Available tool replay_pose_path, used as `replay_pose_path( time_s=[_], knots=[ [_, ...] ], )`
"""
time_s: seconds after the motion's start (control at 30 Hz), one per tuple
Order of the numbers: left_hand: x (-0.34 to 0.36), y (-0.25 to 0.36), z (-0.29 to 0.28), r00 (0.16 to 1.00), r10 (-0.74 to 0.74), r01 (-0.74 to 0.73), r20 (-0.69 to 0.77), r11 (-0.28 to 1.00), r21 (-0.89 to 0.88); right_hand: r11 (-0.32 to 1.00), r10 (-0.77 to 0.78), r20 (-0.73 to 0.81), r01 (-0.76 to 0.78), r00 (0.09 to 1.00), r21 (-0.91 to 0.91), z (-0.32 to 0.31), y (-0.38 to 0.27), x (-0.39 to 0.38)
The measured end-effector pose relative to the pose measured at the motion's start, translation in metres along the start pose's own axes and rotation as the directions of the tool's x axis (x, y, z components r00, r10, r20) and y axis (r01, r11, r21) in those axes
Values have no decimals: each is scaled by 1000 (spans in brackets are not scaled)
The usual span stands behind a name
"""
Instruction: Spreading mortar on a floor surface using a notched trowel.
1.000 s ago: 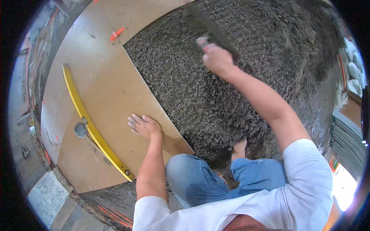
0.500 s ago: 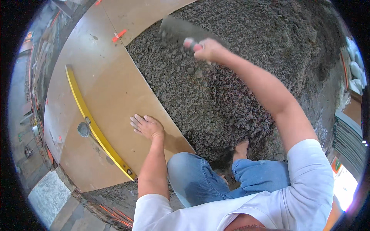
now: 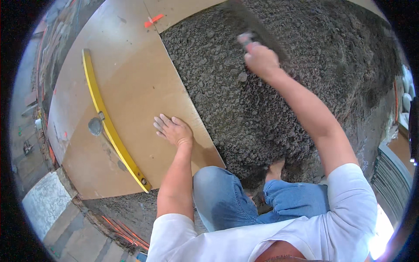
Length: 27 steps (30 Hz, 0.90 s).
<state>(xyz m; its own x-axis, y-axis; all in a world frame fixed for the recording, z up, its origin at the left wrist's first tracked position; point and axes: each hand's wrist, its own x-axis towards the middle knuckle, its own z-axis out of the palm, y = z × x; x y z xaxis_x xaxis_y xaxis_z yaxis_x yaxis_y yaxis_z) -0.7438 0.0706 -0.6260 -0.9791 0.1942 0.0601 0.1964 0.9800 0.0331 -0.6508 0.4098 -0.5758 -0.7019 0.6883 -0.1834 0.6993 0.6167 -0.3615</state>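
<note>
My right hand (image 3: 262, 60) is wrapped round the red handle of a flat trowel (image 3: 262, 31), its long blade blurred over the grey mortar bed (image 3: 227, 100). The mortar is coarse and crumbly. My left hand (image 3: 173, 129) rests flat with fingers spread on a large tan tile (image 3: 144, 105), near the edge that borders the mortar. On the same tile, left of that hand, lies a yellow spirit level (image 3: 104, 115). A round grey tool head with a thin handle (image 3: 94, 126) lies beside and partly under the level.
An orange tile spacer (image 3: 153, 20) sits in the joint at the far end of the tile. My bare foot (image 3: 275, 169) stands in the mortar. Stacked grey tiles (image 3: 390, 174) and white bags (image 3: 406, 96) line the right side. Orange tubes (image 3: 124, 233) run at the lower left.
My right hand has swept the trowel to the right across the mortar, and its blade has turned. My left hand stays on the tile. The whole view has shifted slightly.
</note>
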Motion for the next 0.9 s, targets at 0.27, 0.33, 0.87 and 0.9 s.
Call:
replay_pose_path(
  time_s=[0.27, 0.33, 0.87, 0.9],
  knots=[
    [-5, -3, 1, 999, -33, 33, 13, 999, 18, 941, -260, 113, 225, 959, 251, -18, -104, -42],
    [-6, -3, -2, 1000, -27, 27, 3, 1000, 2, 918, -215, 240, 112, 947, 381, -16, -109, -31],
    [-4, -6, 2, 1000, 4, -3, -13, 1000, 18, 636, 40, 351, -295, 935, 713, -17, -92, 6],
    [-4, -4, 3, 1000, -9, 9, -20, 1000, 12, 635, 98, 388, -358, 916, 685, -17, -100, 10]
  ],
)
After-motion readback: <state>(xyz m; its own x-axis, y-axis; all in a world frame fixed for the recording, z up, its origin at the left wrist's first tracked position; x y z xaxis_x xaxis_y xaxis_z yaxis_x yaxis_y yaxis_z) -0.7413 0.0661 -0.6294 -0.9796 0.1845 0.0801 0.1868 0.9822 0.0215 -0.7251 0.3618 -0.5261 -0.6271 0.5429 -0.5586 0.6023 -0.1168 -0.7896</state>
